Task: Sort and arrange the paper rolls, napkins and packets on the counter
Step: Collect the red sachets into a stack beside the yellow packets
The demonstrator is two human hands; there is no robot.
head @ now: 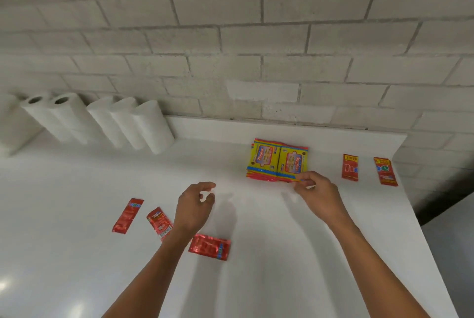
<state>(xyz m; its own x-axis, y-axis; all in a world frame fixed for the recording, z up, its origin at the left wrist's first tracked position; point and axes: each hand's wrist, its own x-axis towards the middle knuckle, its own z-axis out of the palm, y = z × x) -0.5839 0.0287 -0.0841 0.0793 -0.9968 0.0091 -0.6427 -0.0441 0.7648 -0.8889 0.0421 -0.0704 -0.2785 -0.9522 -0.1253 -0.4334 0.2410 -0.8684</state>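
Observation:
Several white paper rolls (128, 123) stand in a row against the brick wall at the back left. A stack of yellow packets (278, 160) lies on the white counter (282, 253) near the wall. My right hand (316, 196) pinches the stack's near edge with curled fingers. My left hand (195, 206) hovers over the counter, fingers loosely curled, holding nothing. Three red packets lie near my left arm: one at the left (127, 216), one beside the wrist (159, 223), one below it (210, 246). Two more red packets (350, 167) (385, 171) lie at the right.
The counter ends at a right edge (420, 228), with a dark floor beyond. A low white backsplash (282, 128) runs along the grey brick wall.

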